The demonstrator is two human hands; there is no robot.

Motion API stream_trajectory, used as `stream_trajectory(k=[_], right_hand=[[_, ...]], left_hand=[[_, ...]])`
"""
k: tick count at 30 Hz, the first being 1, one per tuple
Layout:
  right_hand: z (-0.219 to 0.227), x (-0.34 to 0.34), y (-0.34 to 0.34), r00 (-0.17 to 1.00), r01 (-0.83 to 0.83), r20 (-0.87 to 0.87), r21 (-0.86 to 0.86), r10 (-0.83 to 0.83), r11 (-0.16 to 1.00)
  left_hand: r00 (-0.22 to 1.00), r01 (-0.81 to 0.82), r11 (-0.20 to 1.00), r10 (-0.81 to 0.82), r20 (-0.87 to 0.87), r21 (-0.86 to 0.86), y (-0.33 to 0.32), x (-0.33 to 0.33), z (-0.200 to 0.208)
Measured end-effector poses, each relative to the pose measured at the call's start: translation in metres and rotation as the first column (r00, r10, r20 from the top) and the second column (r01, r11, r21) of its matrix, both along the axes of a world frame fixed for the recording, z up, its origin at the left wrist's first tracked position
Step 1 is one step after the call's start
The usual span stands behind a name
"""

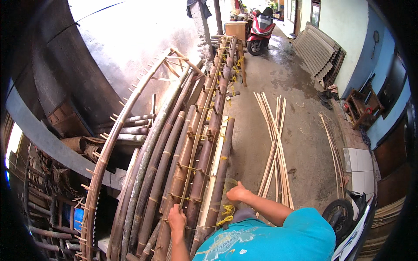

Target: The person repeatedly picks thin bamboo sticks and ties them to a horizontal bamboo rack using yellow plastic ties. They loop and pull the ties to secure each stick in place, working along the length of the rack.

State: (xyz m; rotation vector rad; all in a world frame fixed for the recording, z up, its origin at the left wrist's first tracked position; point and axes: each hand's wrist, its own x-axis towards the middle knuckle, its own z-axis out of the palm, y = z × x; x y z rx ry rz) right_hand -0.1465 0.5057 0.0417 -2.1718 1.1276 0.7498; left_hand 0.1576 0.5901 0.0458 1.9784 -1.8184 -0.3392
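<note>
My left hand [176, 221] is closed at the near end of a brown bamboo pole [177, 187], its fingers pressed together by a thin strip; what they pinch is too small to make out. To the right, my right hand [237, 194] is closed in a fist on a yellow cord, whose loop is smeared by motion. Yellow cord [198, 200] runs across the parallel poles, tied around short pegs. A loose yellow bundle of cord [227, 212] hangs below my right hand. A pale split bamboo strip [216, 161] lies along the dark right-hand pole [224, 158].
Left of the poles stands a curved bamboo frame [98, 167] with pegs sticking out. Long thin bamboo slats [275, 148] lie crossed on the concrete floor to the right. Farther off are a red scooter [262, 27] and stacked corrugated sheets [320, 50]. A wheel [338, 216] is near right.
</note>
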Motion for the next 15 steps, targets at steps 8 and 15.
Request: stream_trajectory(k=[8, 15], right_hand=[[-0.021, 0.000, 0.019, 0.999, 0.015, -0.031, -0.443, -0.032, 0.896], [-0.049, 0.074, 0.013, 0.310, 0.012, 0.583, 0.788, -0.751, 0.616]], left_hand=[[0.980, -0.186, 0.982, 0.188, -0.073, 0.025, -0.020, -0.005, -0.030], [0.941, -0.328, 0.944, 0.328, -0.083, 0.013, -0.040, -0.049, -0.026]])
